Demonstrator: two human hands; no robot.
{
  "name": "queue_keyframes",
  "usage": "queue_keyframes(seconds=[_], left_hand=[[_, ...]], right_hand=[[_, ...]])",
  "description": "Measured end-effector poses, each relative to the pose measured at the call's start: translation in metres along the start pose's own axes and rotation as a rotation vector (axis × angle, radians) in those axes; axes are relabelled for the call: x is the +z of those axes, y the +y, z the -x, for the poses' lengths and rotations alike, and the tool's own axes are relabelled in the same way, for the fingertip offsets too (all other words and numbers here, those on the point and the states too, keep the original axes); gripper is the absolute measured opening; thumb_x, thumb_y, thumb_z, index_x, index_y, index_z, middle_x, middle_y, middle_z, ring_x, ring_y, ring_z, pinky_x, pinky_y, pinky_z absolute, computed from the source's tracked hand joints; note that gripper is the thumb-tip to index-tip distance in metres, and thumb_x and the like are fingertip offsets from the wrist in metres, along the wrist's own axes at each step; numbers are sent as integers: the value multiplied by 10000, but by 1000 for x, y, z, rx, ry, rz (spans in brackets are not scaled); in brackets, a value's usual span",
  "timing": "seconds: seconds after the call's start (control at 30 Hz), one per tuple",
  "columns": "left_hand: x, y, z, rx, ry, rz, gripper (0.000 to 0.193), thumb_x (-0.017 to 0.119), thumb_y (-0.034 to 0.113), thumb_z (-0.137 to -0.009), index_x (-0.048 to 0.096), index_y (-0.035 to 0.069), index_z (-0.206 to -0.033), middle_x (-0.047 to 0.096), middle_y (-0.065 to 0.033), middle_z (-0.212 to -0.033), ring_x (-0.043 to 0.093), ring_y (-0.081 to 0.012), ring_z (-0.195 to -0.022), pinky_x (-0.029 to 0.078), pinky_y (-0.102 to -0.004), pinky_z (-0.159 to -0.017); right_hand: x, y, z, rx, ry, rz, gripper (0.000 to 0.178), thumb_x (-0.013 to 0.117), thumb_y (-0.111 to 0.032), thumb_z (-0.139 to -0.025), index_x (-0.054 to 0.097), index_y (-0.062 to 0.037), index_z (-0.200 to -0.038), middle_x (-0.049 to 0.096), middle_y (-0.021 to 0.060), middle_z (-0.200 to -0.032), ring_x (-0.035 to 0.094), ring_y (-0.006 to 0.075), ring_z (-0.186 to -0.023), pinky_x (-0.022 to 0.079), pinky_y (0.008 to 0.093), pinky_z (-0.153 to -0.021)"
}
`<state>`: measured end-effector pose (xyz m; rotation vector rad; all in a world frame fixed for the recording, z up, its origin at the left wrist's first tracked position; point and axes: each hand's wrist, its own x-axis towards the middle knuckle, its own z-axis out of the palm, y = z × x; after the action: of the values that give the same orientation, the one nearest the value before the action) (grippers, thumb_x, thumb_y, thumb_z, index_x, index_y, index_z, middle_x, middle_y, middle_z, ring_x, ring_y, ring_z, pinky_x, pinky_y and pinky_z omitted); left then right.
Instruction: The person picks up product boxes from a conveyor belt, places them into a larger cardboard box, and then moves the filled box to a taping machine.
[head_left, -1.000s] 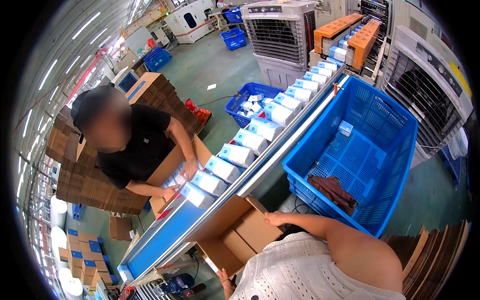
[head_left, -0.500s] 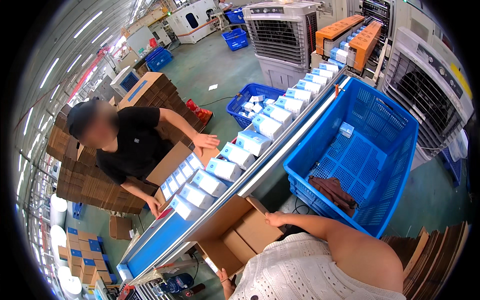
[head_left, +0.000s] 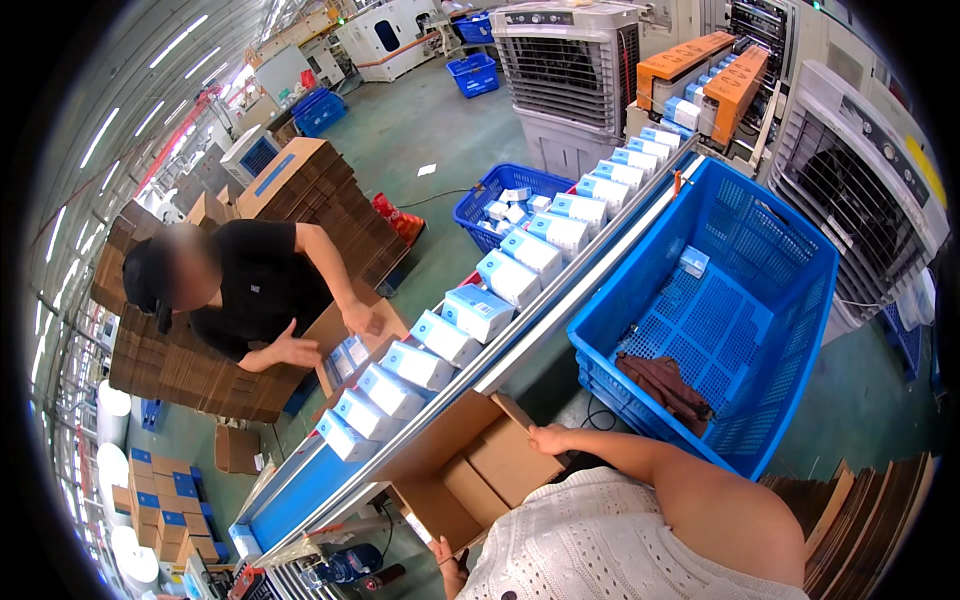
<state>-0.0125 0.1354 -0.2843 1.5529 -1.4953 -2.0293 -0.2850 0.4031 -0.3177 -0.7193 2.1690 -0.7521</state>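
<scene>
An open brown cardboard carton (head_left: 478, 488) is held in front of my body, its inside bare and facing up. My right hand (head_left: 548, 439) is closed on its right edge. At the lower left edge, my left hand (head_left: 449, 560) grips the carton, part of the hand hidden by it. Just beyond the carton runs a blue conveyor belt (head_left: 285, 512), carrying a row of white-and-blue boxes (head_left: 392, 390). Across the belt a co-worker in a black shirt (head_left: 265, 290) has both hands at another carton (head_left: 325, 328), which holds several such boxes.
A large blue crate (head_left: 825, 275) stands to my right, with a brown cloth (head_left: 668, 385) and one small box inside. Flattened cardboard (head_left: 870, 530) is stacked at lower right. Beyond the belt are a blue basket (head_left: 470, 208) of boxes and an air cooler (head_left: 560, 80).
The boxes have slid down the belt toward the lower left. The co-worker leans left, has lifted one hand off the far carton's edge, and that carton has shifted. My hands stay in place.
</scene>
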Motion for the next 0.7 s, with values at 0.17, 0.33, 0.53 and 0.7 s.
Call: queue_keyframes(seconds=[0.17,0.33,0.53,0.7], left_hand=[[5,-3,1,-2,2,2,463,521,271,-863,347,242,-1291,510,-13,-1115,527,-193,-919,472,-358,-736],[12,-4,2,-5,7,4,462,519,268,-864,345,242,-1292,510,-14,-1115,527,-193,-919,472,-357,-738],[19,-12,9,-3,8,18,462,517,264,-866,342,241,-1293,510,-15,-1115,527,-194,-920,472,-356,-740],[55,-19,22,12,-4,42,461,515,260,-867,340,240,-1294,510,-15,-1115,527,-194,-920,472,-355,-742]], right_hand=[[0,8,-2,-6,-3,-7,399,343,-330,-860,390,17,-1052,565,275,-974,554,406,-911,430,465,-795],[-2,12,-4,-9,-8,1,398,352,-326,-860,388,21,-1050,567,269,-974,557,405,-902,431,463,-791],[-10,21,-1,-3,-10,-10,393,358,-318,-860,388,28,-1045,565,274,-968,557,406,-901,434,470,-780],[-25,50,7,-15,23,0,371,368,-299,-851,399,25,-1030,573,266,-951,562,411,-876,442,479,-754]])
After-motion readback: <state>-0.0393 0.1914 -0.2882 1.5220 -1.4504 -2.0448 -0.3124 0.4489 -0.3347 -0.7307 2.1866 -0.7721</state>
